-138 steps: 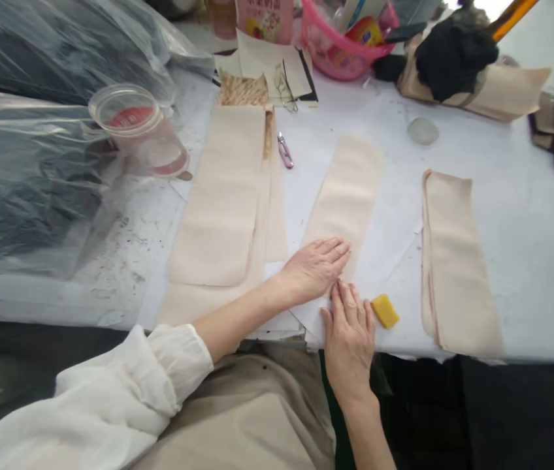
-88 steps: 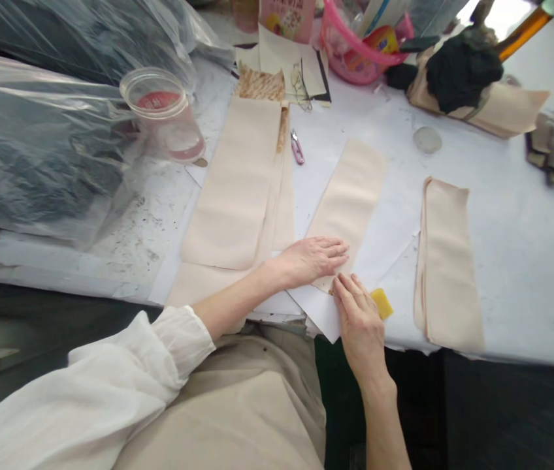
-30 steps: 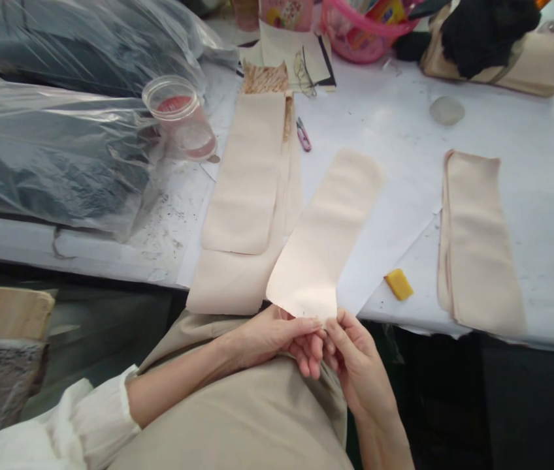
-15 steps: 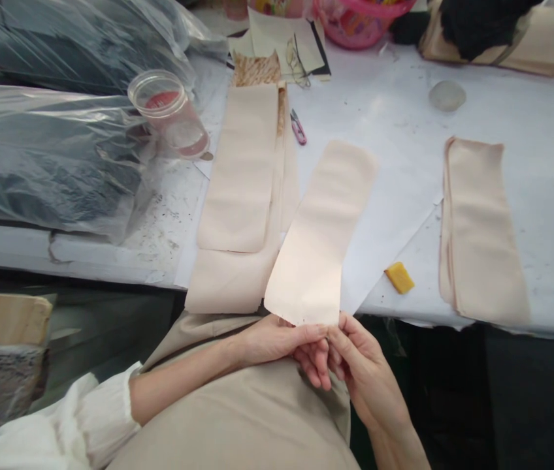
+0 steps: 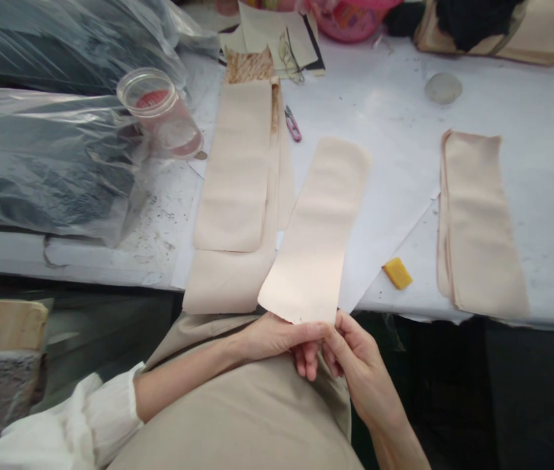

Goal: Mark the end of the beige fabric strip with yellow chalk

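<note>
- The beige strip (image 5: 323, 215), earlier pressed flat, now has its near end off the counter (image 5: 551, 228); its underside seems reachable.
- Left hand (image 5: 279, 336) and right hand (image 5: 358, 356) pinch its edge.

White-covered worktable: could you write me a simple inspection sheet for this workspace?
Surface: white-covered tabletop, dark specks at left.
Work pieces: pale beige flat strip, near end past the table edge; left pile and right pile, both of beige strips.
Clutter: yellow rectangular block, pink-handled metal snips, clear round plastic cup.
Hands: left hand and right hand together grip the strip's near corner.
Cables: nothing seen.
Surroundings: dark bundles in clear plastic, left.
</note>
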### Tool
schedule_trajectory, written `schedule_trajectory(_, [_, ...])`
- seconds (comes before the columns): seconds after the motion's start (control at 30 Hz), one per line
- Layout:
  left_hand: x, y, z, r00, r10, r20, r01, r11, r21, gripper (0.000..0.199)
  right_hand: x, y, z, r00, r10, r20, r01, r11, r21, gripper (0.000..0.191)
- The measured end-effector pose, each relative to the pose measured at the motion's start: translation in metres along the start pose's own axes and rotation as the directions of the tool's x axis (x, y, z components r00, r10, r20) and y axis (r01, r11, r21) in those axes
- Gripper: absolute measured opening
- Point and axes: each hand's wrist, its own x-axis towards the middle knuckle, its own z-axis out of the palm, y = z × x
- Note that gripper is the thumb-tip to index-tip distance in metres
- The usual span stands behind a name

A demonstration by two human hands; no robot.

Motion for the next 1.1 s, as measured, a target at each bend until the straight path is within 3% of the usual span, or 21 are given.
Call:
schedule_trajectory(0.3, [-0.002,-0.002,-0.002,0.983,0.019,0.183,-0.001,0.995,-0.102,0.053,-0.004,0.0,0.002,0.994,0.11,-0.007,-0.106,0.971,0.216,0.028])
schedule_trajectory(0.43, [-0.005,-0.001,-0.003,0.973,-0.001,0.229,0.031,0.992,-0.124,0.053,-0.004,-0.001,0.0,0.993,0.114,0.032,-0.119,0.969,0.218,0.029])
schedule_trajectory(0.63, [-0.011,0.003,-0.003,0.988,-0.03,0.153,0.047,0.992,-0.114,0.031,-0.005,0.0,-0.002,0.997,0.067,0.032,-0.069,0.995,0.074,0.03])
schedule_trajectory(0.8, [-0.006,0.004,0.002,0.996,-0.041,0.078,0.043,0.999,-0.024,0.05,-0.007,0.003,0.001,0.999,0.031,0.025,-0.031,0.999,0.031,0.029])
schedule_trajectory(0.97, [-0.005,-0.001,0.0,0.975,-0.014,0.22,0.033,0.996,-0.08,0.053,-0.008,0.005,0.002,0.997,0.077,-0.002,-0.076,0.984,0.161,0.029])
schedule_trajectory(1.1, [-0.006,-0.001,-0.001,0.974,-0.02,0.228,0.046,0.993,-0.109,0.052,-0.009,0.004,0.0,0.993,0.118,0.012,-0.117,0.961,0.25,0.03])
